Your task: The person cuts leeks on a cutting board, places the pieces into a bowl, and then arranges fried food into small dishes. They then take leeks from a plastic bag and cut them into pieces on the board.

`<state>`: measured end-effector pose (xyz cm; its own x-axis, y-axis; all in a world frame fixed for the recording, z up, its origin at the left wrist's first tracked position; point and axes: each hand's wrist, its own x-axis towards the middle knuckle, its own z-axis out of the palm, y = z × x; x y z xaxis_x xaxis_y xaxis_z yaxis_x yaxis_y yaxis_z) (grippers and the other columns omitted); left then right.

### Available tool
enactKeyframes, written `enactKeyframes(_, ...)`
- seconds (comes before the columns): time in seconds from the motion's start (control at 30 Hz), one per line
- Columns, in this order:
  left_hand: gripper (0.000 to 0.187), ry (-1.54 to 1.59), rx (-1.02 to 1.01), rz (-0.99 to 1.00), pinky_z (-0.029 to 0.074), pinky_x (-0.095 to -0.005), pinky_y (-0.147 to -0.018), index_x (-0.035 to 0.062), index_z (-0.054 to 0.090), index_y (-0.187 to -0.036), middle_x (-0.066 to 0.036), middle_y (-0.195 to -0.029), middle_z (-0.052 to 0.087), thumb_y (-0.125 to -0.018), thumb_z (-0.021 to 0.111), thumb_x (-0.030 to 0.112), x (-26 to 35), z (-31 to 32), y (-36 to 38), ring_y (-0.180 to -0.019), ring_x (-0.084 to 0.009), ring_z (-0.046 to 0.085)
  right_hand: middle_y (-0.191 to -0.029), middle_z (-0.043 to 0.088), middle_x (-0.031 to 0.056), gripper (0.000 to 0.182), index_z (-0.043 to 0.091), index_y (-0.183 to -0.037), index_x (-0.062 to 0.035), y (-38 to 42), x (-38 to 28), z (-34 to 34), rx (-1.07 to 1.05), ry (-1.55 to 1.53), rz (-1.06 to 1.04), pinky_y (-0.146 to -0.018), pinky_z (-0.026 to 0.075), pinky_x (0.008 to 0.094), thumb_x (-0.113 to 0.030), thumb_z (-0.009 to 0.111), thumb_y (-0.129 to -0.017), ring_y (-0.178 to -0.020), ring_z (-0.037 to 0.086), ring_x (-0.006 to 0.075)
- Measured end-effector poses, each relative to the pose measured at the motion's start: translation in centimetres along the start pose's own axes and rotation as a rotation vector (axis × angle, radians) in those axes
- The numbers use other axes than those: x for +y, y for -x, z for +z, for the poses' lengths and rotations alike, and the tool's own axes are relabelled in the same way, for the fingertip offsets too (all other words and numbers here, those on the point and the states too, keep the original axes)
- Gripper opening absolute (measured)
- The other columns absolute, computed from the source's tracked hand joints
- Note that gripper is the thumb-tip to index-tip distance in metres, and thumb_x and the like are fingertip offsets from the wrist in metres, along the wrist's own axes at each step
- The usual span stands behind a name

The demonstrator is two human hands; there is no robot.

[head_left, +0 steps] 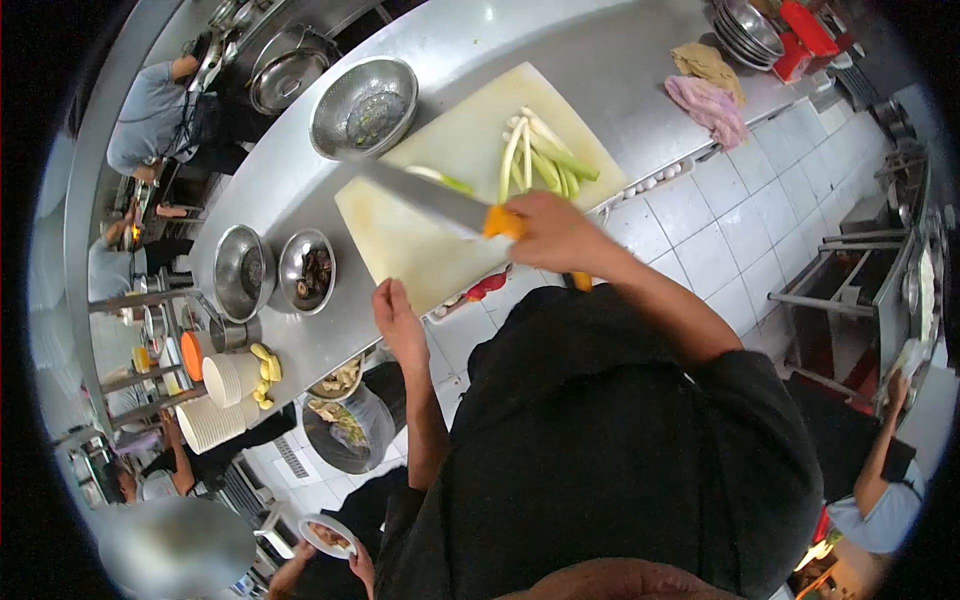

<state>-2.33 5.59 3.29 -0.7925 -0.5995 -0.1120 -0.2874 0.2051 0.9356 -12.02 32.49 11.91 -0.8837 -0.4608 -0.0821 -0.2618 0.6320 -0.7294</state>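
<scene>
Steel worktop (620,50) spans the view above a white-tiled floor (700,215). Right forearm angles inward from my side; right hand (552,238) is palm down, fingers closed around the orange handle of the knife (445,205). Blade, slightly blurred, lies over the cutting board (420,265), tip toward the perforated bowl (322,120). Left forearm extends forward, elbow bent; left hand (400,322) is at the board's near corner, fingers raised, loosely open, nothing held. Pale-green stalks (545,160) lie bundled on the board beyond the right hand.
</scene>
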Motion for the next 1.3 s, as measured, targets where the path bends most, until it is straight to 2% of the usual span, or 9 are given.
enactKeyframes(0.07,0.042,-0.13,-0.06,0.144,0.046,-0.0346,-0.091,-0.0031,0.055,-0.126,-0.013,-0.114,0.062,-0.097,0.059,0.028,0.5,3.2,-0.5,-0.103,-0.0247,0.059,-0.094,0.067,0.0189,0.04,0.067,-0.103,0.0032,3.3,2.5,-4.7,-0.002,-0.444,0.178,-0.081,0.053,0.0408,-0.015,0.07,-0.067,-0.092,0.066,0.0312)
enactKeyframes(0.27,0.058,-0.413,-0.069,0.295,0.04,-0.046,-0.101,-0.0039,0.053,-0.128,-0.028,-0.122,0.056,-0.089,0.065,0.037,4.3,12.5,-3.6,-0.115,-0.0398,0.053,-0.093,0.065,0.0251,0.037,0.067,-0.099,0.0066,2.6,15.6,-10.3,0.498,0.155,0.343,-0.079,0.051,0.0446,-0.018,0.069,-0.07,-0.088,0.064,0.0402)
enactKeyframes(0.57,0.062,-0.52,-0.093,0.188,0.044,-0.0456,-0.095,-0.0031,0.052,-0.126,-0.027,-0.116,0.055,-0.08,0.073,0.033,6.0,16.7,-7.4,-0.109,-0.0406,0.055,-0.087,0.065,0.0251,0.032,0.067,-0.095,0.0025,-2.8,27.1,-9.2,0.58,0.294,0.357,-0.082,0.049,0.0501,-0.022,0.067,-0.076,-0.09,0.061,0.043)
enactKeyframes(0.8,0.06,-0.629,0.002,0.322,0.048,-0.0447,-0.089,0.001,0.048,-0.129,-0.022,-0.11,0.058,-0.077,0.071,0.02,3.6,17.7,-9.5,-0.1,-0.0374,0.06,-0.094,0.065,0.022,0.036,0.066,-0.104,0.0009,-4.1,24.5,-10.9,0.536,0.464,0.286,-0.084,0.049,0.0463,-0.024,0.069,-0.078,-0.09,0.062,0.0393)
enactKeyframes(0.9,0.057,-0.572,-0.12,0.217,0.049,-0.043,-0.087,0.0009,0.049,-0.129,-0.021,-0.106,0.06,-0.077,0.068,0.016,4.7,17.5,-8.9,-0.098,-0.0363,0.061,-0.097,0.065,0.0211,0.043,0.067,-0.11,-0.0001,-3.2,20.4,-8.9,0.453,0.082,0.211,-0.086,0.049,0.0449,-0.03,0.07,-0.079,-0.093,0.062,0.0378)
enactKeyframes(0.97,0.057,-0.454,-0.154,0.167,0.049,-0.0419,-0.087,0.0001,0.049,-0.129,-0.02,-0.104,0.062,-0.079,0.069,0.019,4.6,18.2,-7.8,-0.096,-0.0356,0.061,-0.1,0.067,0.0203,0.056,0.061,-0.125,0.0001,-2.7,16.7,-7.5,0.242,0.071,0.121,-0.075,0.053,0.0377,-0.032,0.073,-0.081,-0.076,0.066,0.0268)
enactKeyframes(1.03,0.064,-0.343,-0.204,0.067,0.047,-0.0436,-0.091,-0.0021,0.047,-0.131,-0.022,-0.109,0.06,-0.081,0.07,0.029,6.2,19.4,-5.4,-0.102,-0.0371,0.059,-0.106,0.064,0.0225,0.057,0.058,-0.129,0.0009,-3.0,15.7,-4.8,0.193,0.018,0.109,-0.076,0.053,0.0382,-0.03,0.071,-0.082,-0.081,0.066,0.0303)
enactKeyframes(1.13,0.072,-0.503,-0.179,0.24,0.043,-0.0464,-0.096,-0.0041,0.045,-0.134,-0.024,-0.113,0.058,-0.082,0.071,0.038,6.9,21.7,-3.1,-0.11,-0.0393,0.054,-0.107,0.063,0.0225,0.056,0.057,-0.129,0.002,-3.7,14.0,-2.5,0.182,0.057,0.118,-0.082,0.052,0.0398,-0.027,0.07,-0.083,-0.09,0.065,0.0326)
enactKeyframes(1.3,0.078,-0.605,-0.269,0.38,0.04,-0.0483,-0.101,-0.0049,0.044,-0.135,-0.028,-0.118,0.056,-0.077,0.073,0.037,6.4,21.9,-4.3,-0.115,-0.0434,0.05,-0.103,0.057,0.0306,0.042,0.055,-0.118,0.002,-4.9,10.3,3.8,0.165,-0.163,0.08,-0.091,0.047,0.0494,-0.016,0.064,-0.081,-0.102,0.055,0.046)
